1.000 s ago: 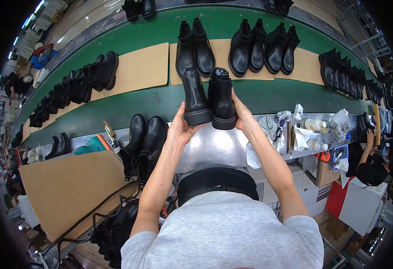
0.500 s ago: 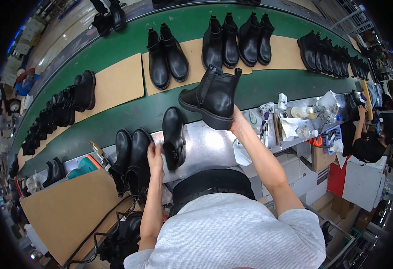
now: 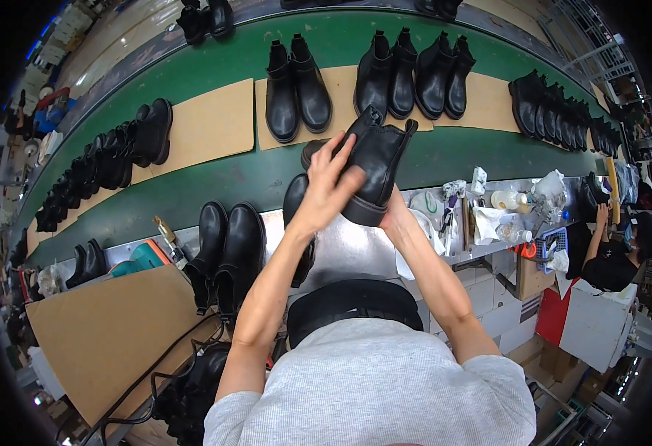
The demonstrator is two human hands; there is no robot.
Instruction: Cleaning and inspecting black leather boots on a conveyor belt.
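Note:
A black leather ankle boot [image 3: 376,160] is held up over the metal bench edge, toe pointing left. My right hand [image 3: 396,213] grips it from below at the sole, its fingers mostly hidden. Across the boot's side lies my left hand [image 3: 329,186], fingers spread, the thumb smeared by motion. Another black boot [image 3: 294,195] lies on the bench, partly covered by my left forearm. To its left stands a pair of black boots [image 3: 238,241], side by side.
Several boots [image 3: 296,93] stand on cardboard sheets [image 3: 214,115] along the green belt [image 3: 225,175]. Bottles [image 3: 508,199], rags and a blue basket [image 3: 551,245] crowd the right bench. A large cardboard piece [image 3: 118,327] is at lower left. A co-worker [image 3: 612,253] sits at far right.
My left hand has risen from beside the standing pair to the held boot's side. The held boot has turned and tilted slightly in my right hand. The whole view has shifted a little.

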